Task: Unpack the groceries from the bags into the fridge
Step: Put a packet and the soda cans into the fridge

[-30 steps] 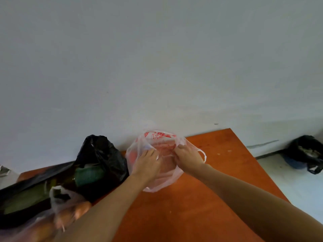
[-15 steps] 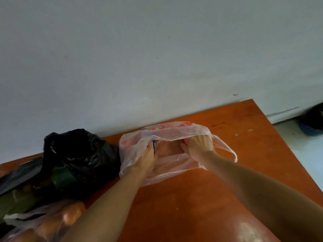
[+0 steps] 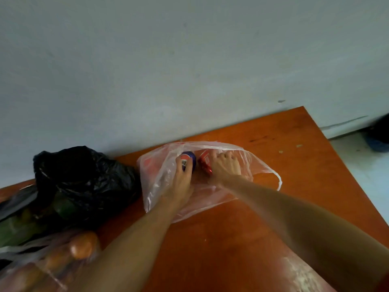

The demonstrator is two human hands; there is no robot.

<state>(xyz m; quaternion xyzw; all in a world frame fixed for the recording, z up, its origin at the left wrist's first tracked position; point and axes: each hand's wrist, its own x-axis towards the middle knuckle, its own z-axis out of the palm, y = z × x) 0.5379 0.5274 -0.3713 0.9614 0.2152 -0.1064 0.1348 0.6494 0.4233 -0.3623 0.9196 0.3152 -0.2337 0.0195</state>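
A thin pinkish plastic bag (image 3: 160, 171) lies open on the orange-brown table (image 3: 242, 239), close to the wall. Both my hands are inside its mouth. My left hand (image 3: 179, 184) is wrapped around a blue can (image 3: 190, 158) with a white and red label. My right hand (image 3: 226, 167) grips a red can (image 3: 205, 163) beside it. The two cans lie side by side, almost touching. The rest of the bag's contents are hidden by plastic and by my hands.
A black plastic bag (image 3: 84, 184) with green vegetables (image 3: 63, 207) sits left of the pink bag. At the lower left lies a clear bag of orange-brown produce (image 3: 82, 245). The grey wall (image 3: 189, 70) backs the table. On the floor at far right is a dark bag (image 3: 379, 135).
The bag's mouth has been pulled wide open and both hands have gone inside. Each hand has closed on a can, which were hidden before. The view has moved closer.
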